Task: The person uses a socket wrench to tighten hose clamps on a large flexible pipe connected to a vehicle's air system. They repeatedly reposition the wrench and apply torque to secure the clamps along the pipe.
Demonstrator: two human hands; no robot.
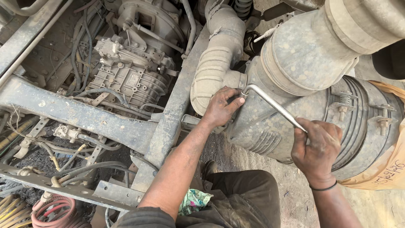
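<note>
Right hand closed round long end of bent silver L-shaped metal wrench, for leverage. Left hand curled, steadying wrench's short end at clamp joining dusty grey ribbed hose to dusty grey cylindrical air-filter housing.

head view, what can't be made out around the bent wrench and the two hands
- Working end of the bent metal wrench: hidden behind the left hand, so the fastener is unseen.
- Its handle end: covered by the right hand.
- Air filter housing: cut off by the right edge.
- Ribbed intake hose: top cut off by the upper edge.
</note>
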